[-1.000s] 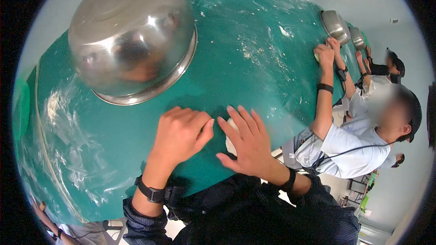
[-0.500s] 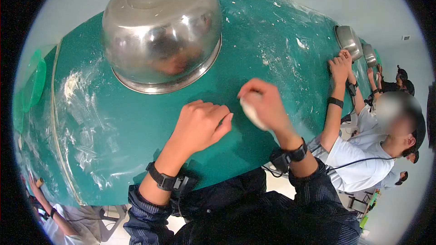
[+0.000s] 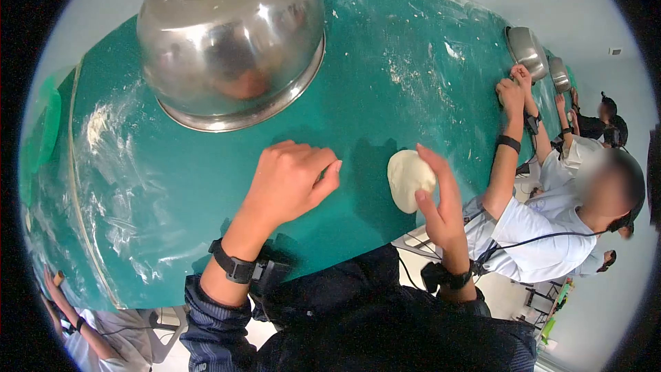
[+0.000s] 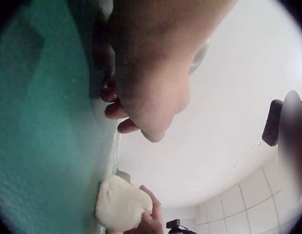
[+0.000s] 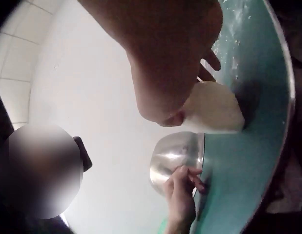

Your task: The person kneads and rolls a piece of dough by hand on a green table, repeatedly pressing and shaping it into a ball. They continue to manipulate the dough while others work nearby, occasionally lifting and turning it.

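Note:
A pale, flattened piece of dough [image 3: 407, 178] stands roughly on edge above the green table. My right hand [image 3: 444, 203] grips it by its right side, the thumb on the face turned to me and the fingers behind. From the left wrist view, the dough [image 4: 119, 202] looks thick and smooth, with its lower edge close to the tabletop. To the left, my left hand [image 3: 292, 179] hovers low over the table, back upward, its fingers loosely bent and nothing in them. The right wrist view shows this left hand [image 5: 182, 197] in front of the steel bowl.
A large steel bowl [image 3: 227, 41] sits upside down beyond my hands. Flour smears [image 3: 103, 131] mark the green table [image 3: 358, 89] at left and far right. A green plastic container [image 3: 43, 131] lies at the left edge. Another person [image 3: 551, 213] works beside smaller bowls [image 3: 527, 52].
My right hand was flat over the dough; it has picked the dough up, turned it on edge and carried it right. The left hand keeps its loosely bent pose. The head view has shifted.

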A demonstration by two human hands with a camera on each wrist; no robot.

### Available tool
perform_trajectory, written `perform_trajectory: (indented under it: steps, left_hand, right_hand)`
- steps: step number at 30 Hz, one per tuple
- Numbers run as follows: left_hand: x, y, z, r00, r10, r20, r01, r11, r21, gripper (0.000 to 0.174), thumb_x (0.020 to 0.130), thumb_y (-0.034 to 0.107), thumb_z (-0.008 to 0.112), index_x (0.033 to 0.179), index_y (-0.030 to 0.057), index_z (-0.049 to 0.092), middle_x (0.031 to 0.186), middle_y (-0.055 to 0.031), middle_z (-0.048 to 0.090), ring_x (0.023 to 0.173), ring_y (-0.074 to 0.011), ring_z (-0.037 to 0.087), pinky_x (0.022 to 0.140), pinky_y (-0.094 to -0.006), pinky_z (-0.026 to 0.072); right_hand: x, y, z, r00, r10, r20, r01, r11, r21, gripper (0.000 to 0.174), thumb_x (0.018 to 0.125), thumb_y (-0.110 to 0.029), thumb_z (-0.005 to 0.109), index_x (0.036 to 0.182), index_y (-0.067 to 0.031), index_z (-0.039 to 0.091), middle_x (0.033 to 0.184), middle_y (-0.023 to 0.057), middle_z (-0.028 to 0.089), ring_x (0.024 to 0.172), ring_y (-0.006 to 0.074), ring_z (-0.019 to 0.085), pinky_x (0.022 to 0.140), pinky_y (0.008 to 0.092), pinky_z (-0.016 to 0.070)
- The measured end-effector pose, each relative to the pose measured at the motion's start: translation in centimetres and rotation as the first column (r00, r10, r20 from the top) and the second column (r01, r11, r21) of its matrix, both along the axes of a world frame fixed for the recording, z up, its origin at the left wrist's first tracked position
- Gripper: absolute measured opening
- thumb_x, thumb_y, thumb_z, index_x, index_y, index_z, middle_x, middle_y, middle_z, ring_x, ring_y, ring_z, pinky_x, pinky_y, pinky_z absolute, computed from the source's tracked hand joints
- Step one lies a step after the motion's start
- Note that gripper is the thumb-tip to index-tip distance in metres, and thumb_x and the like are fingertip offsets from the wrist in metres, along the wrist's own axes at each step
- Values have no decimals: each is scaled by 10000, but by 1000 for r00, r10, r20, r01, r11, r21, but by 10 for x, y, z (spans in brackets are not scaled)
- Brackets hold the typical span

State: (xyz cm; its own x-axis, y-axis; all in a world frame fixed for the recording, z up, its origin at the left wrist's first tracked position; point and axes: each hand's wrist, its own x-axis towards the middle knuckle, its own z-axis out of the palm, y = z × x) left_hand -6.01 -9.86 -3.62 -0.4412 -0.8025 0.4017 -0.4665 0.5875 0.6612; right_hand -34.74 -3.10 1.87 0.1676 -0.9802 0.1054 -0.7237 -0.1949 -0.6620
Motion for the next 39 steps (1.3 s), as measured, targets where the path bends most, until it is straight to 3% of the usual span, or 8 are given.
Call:
perform_trajectory:
  steps: [7, 10, 15, 19, 26, 30, 36, 39]
  left_hand:
    - [-2, -1, 2, 1000, 15, 25, -14, 999, -41, 212, 904, 200, 713, 749, 87, 623, 641, -80, 614, 596, -292, 609, 586, -414, 472]
    - [-2, -2, 2, 1000, 21, 8, -21, 998, -60, 207, 901, 199, 715, 752, 92, 620, 637, -69, 609, 595, -276, 610, 582, -405, 468]
    - [0, -3, 4, 1000, 0, 6, 0, 1000, -4, 95, 876, 134, 717, 802, 84, 684, 671, -86, 643, 605, -287, 620, 594, -413, 471]
    - [0, -4, 6, 998, 57, -33, -56, 998, 23, 40, 885, 128, 708, 863, 95, 708, 670, -82, 651, 598, -290, 623, 589, -417, 473]
    - [2, -4, 1, 994, 100, -52, -98, 995, 32, 44, 896, 118, 684, 921, 116, 720, 624, -72, 624, 560, -292, 595, 582, -429, 470]
    - [0, -2, 1, 996, 87, -34, -86, 996, 15, 41, 884, 125, 690, 914, 119, 717, 617, -72, 617, 555, -290, 593, 579, -426, 466]
    - [-2, -1, 4, 995, 91, -35, -90, 996, 17, 39, 874, 116, 696, 907, 116, 716, 614, -69, 613, 552, -284, 596, 572, -421, 465]
    - [0, -2, 3, 994, 99, -42, -99, 995, 16, 45, 869, 104, 697, 907, 115, 717, 611, -63, 613, 550, -278, 602, 571, -419, 469]
  right_hand:
    - [28, 37, -21, 999, 18, -41, -23, 994, -110, 558, 842, -336, 747, 1282, -35, 581, 1594, 267, 413, 1495, 517, 340, 1216, 629, 264]
    - [50, 24, -34, 904, 128, -408, -211, 963, -165, 580, 891, -474, 696, 1258, -37, 596, 1596, 272, 403, 1498, 509, 338, 1215, 665, 226]
    - [81, -39, -24, 800, 172, -574, -275, 956, -97, 789, 874, -554, 640, 1514, -112, 507, 1599, 224, 415, 1493, 448, 361, 1181, 676, 277]
    - [83, -92, -26, 846, 183, -501, -259, 962, -87, 833, 841, -471, 715, 1541, -99, 461, 1577, 214, 457, 1457, 436, 424, 1190, 571, 341]
    - [43, -130, -34, 940, -1, 342, -12, 999, 35, 673, 848, -193, 796, 1461, -75, 547, 1473, 208, 567, 1396, 362, 533, 1171, 448, 421]
    - [23, -73, -30, 950, -93, -297, 34, 979, -201, 595, 908, -143, 727, 1454, -7, 534, 1498, 226, 544, 1435, 403, 472, 1205, 490, 358]
    - [35, 12, -29, 999, -30, -44, 24, 993, -119, 667, 903, -166, 715, 1507, -3, 486, 1588, 270, 422, 1455, 459, 418, 1214, 524, 336]
    - [10, 21, -35, 983, 124, -137, -155, 957, -246, 642, 858, -193, 752, 1437, -14, 539, 1602, 264, 405, 1457, 444, 427, 1213, 550, 336]
